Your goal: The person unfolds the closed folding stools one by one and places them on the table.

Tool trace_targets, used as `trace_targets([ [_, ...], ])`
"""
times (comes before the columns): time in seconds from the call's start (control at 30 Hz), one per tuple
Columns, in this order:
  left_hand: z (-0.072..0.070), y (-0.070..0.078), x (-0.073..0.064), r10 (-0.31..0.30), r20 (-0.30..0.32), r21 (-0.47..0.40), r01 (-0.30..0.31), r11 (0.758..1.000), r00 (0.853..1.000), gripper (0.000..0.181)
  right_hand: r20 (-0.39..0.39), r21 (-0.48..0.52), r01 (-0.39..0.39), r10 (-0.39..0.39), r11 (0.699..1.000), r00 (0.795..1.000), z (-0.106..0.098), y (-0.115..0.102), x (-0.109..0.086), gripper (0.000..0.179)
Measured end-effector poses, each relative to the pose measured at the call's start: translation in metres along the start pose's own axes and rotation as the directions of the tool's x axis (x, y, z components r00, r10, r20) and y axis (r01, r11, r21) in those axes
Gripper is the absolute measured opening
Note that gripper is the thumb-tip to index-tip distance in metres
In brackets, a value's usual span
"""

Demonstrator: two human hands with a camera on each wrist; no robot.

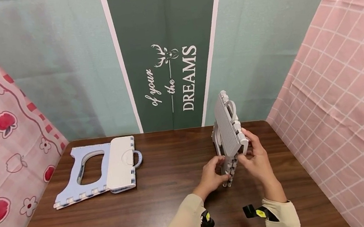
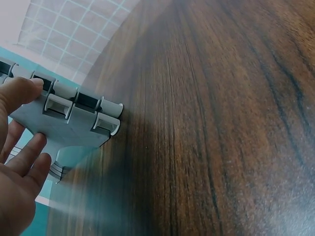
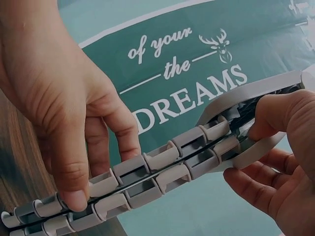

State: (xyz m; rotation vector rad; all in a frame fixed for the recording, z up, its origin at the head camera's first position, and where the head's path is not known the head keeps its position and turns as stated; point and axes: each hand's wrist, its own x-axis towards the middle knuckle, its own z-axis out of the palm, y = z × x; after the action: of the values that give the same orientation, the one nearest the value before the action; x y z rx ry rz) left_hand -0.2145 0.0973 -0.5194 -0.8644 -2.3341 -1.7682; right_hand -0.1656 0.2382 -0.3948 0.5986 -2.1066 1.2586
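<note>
A grey folding step stool (image 1: 226, 132) stands mostly folded on its edge at the right of the table, its ribbed top panels partly folded and a loop handle at the upper side. My left hand (image 1: 211, 174) pinches the near hinged leg edge; in the left wrist view the left hand (image 2: 22, 167) has the thumb on the hinge knuckles and fingers along the flat leg side. With thumb and fingers, my right hand (image 1: 259, 160) grips the near end of the top panels. The right wrist view shows two knuckled edges (image 3: 142, 177) lying side by side with a narrow gap.
A light blue and white folding stool (image 1: 120, 164) lies flat at the left of the brown wooden table (image 1: 166, 206), its loop handle pointing right. A green printed cloth (image 1: 164, 24) hangs behind the table, with pink cloths (image 1: 345, 82) on both sides.
</note>
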Motion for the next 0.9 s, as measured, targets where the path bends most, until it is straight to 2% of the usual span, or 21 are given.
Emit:
trace_targets([
  [0.07,0.000,-0.001,0.000,-0.001,-0.003,0.000,0.001,1.000,1.000,0.055,0.017,0.006,-0.018,0.018,1.000,1.000,0.000,0.009,-0.004,0.083],
  [0.2,-0.001,-0.002,0.001,0.018,-0.002,0.000,-0.018,1.000,1.000,0.055,0.051,0.035,-0.114,0.112,0.993,0.992,-0.004,0.023,-0.017,0.096],
  [0.3,0.000,-0.004,0.003,0.036,-0.003,-0.005,-0.036,0.999,0.999,0.055,0.072,0.023,-0.183,0.181,0.983,0.981,-0.006,0.024,-0.024,0.100],
  [0.53,0.000,-0.005,0.003,0.023,-0.007,-0.036,-0.023,0.999,1.000,0.055,0.159,-0.059,-0.225,0.232,0.973,0.960,-0.007,0.011,-0.028,0.078],
  [0.77,-0.003,-0.004,0.003,0.066,0.043,0.092,-0.070,0.993,0.997,0.058,0.201,-0.091,-0.314,0.326,0.945,0.924,-0.006,0.007,-0.030,0.069],
  [0.9,-0.003,-0.005,0.002,0.078,0.061,0.122,-0.085,0.989,0.995,0.059,0.222,-0.072,-0.348,0.355,0.935,0.908,-0.005,0.011,-0.033,0.065],
])
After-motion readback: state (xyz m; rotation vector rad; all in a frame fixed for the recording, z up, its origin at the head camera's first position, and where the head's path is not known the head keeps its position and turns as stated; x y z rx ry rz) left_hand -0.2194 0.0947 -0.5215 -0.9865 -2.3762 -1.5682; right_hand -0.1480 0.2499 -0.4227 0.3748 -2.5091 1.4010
